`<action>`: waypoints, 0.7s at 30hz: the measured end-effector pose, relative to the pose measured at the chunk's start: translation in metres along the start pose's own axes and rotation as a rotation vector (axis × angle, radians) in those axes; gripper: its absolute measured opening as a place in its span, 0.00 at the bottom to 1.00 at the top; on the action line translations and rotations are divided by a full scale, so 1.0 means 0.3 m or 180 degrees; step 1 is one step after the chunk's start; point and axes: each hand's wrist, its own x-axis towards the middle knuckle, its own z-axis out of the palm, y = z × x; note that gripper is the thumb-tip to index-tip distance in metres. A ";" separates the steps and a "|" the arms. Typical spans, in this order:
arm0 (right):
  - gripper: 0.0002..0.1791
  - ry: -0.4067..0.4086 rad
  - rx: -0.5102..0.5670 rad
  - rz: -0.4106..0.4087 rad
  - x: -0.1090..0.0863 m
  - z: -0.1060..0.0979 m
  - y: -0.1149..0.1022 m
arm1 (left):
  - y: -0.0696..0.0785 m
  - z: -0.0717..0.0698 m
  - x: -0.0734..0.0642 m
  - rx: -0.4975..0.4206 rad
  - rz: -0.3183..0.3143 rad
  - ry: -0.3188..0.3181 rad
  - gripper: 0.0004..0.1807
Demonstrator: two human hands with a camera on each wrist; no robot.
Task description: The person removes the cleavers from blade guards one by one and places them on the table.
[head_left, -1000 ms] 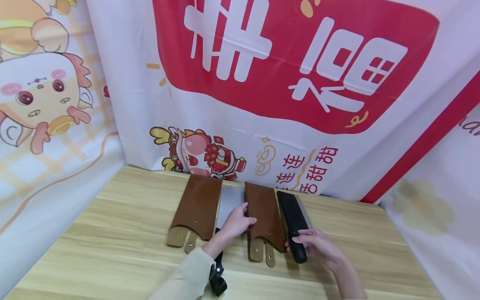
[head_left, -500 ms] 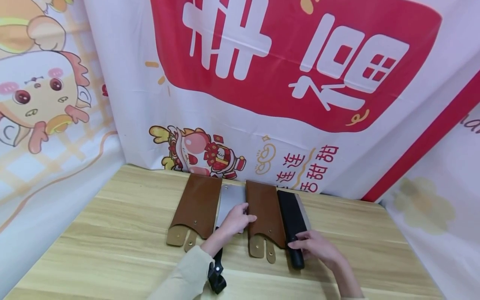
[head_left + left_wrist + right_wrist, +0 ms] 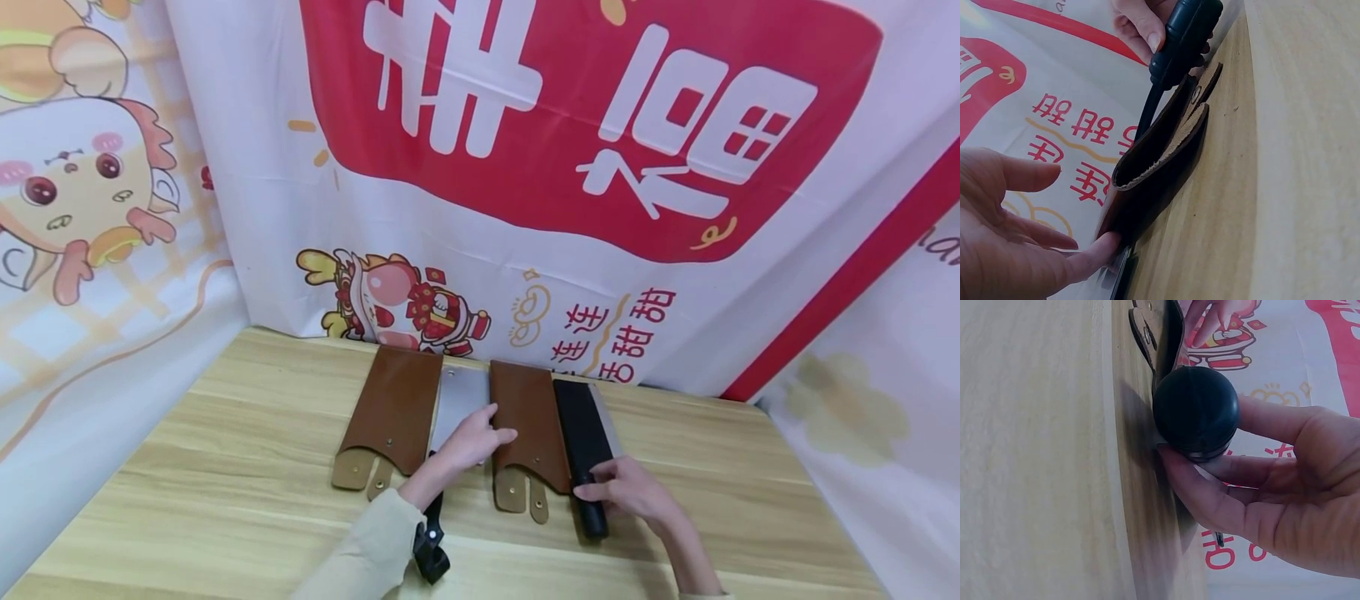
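Observation:
Two brown leather sheaths lie on the wooden table, the left sheath (image 3: 396,407) and the right sheath (image 3: 525,412), each with tan flaps at its near end. Between them shows a silver cleaver blade (image 3: 459,396), partly covered by my left hand (image 3: 474,440). That hand's fingers are mostly extended, and in the left wrist view one fingertip touches the right sheath's edge. Right of this sheath lies a cleaver (image 3: 581,425) with a black blade face and a silver edge strip. My right hand (image 3: 633,490) pinches its thick black handle (image 3: 1196,412) between thumb and fingers.
A wooden table (image 3: 187,467) bears everything. Directly behind it hangs a white and red printed cloth (image 3: 450,208), with more printed cloth at both sides. Beside the left cuff is a black piece (image 3: 431,554) with a bright spot.
The cleaver's handle has swung slightly and come down beside the right sheath, and my right fingers have shifted on it. My left hand has stayed nearly still.

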 end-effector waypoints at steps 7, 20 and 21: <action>0.15 0.0120 -0.0152 -0.0125 -0.002 0.008 -0.001 | 0.011 -0.005 -0.009 0.0012 0.0006 -0.0060 0.38; 0.17 0.0228 -0.0339 -0.0167 0.004 0.022 -0.010 | 0.011 -0.014 -0.007 0.0143 0.0158 0.0054 0.35; 0.14 0.0239 -0.0346 -0.0178 0.002 0.022 -0.012 | 0.011 -0.015 -0.008 0.0153 0.0162 0.0065 0.34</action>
